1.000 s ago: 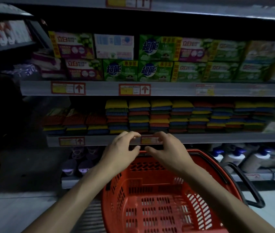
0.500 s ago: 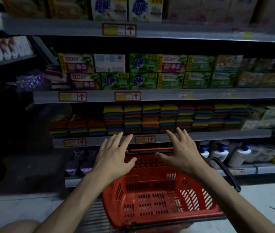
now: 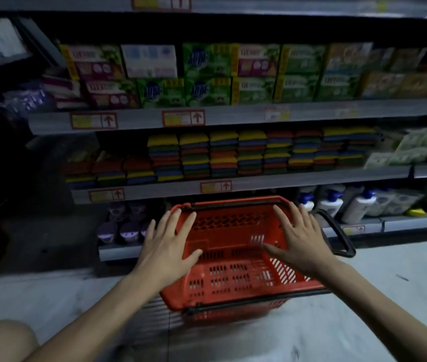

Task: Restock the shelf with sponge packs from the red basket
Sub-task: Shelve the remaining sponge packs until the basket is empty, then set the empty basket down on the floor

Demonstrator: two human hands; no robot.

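Both hands hover flat and spread over the red perforated plastic shopping basket [image 3: 235, 259], and neither grip holds anything: the left hand [image 3: 166, 253] hangs with fingers splayed above the basket's left rim, and the right hand [image 3: 299, 242] does the same above its right rim, palms down and released. The basket stands on the pale floor [image 3: 403, 278] with its black carrying handle [image 3: 337, 236] folded out to its right, and what shows of its inside, the slotted bottom and far wall, holds no packs at all. Straight above the basket's far rim runs the grey metal shelf [image 3: 259, 182] with red-framed price tags on its edge, and on it the stacked sponge packs [image 3: 233, 152] in yellow, blue, green and orange layers stand in close columns; the columns up and to the left of the basket are lower than the rest and partly in shadow. One shelf higher than the basket's shelf sit green and purple soap boxes [image 3: 207, 74], and beside the basket to its right, on the bottom shelf, white pump bottles [image 3: 332, 205]. Judging from the bare basket and the full rows, the restocking looks finished, or all but finished; at most the shorter left columns could take more, though no loose pack is in sight to put there.
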